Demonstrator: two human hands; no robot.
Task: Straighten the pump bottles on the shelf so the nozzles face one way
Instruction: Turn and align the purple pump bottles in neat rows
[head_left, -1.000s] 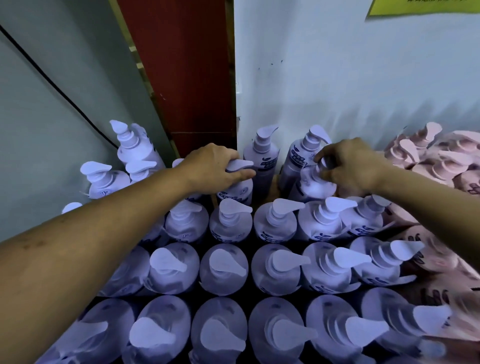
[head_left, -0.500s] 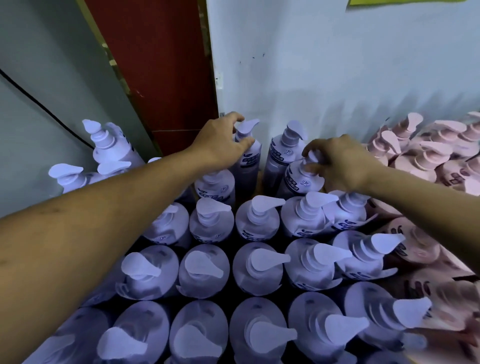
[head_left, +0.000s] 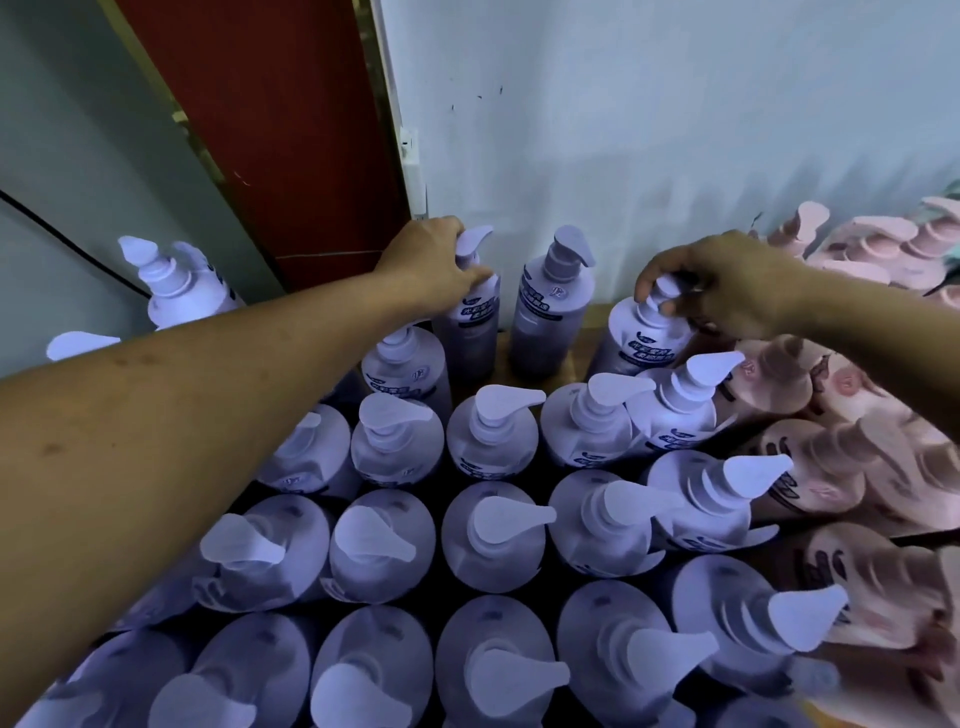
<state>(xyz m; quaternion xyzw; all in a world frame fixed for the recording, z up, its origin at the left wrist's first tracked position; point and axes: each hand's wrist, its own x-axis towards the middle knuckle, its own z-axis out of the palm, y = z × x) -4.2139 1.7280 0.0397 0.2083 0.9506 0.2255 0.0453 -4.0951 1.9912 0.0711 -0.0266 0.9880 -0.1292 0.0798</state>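
Several lilac pump bottles stand packed in rows on the shelf, most nozzles pointing right. My left hand (head_left: 434, 260) grips the pump neck of a back-row lilac bottle (head_left: 474, 322) by the wall, its nozzle curving up and right. My right hand (head_left: 727, 283) is closed over the pump head of another back-row lilac bottle (head_left: 641, 338) further right, hiding its nozzle. Between them stands a third back-row bottle (head_left: 553, 306), untouched, nozzle to the right.
Pink pump bottles (head_left: 852, 467) crowd the right side of the shelf. A pale wall (head_left: 675, 130) runs close behind the back row, with a red door panel (head_left: 270, 130) and a grey wall at the left. A lilac bottle (head_left: 176, 286) stands at far left.
My left hand moved from a second-row bottle to the back-row bottle by the wall and gripped its pump. My right hand kept its bottle, which now stands further right, apart from its neighbour.
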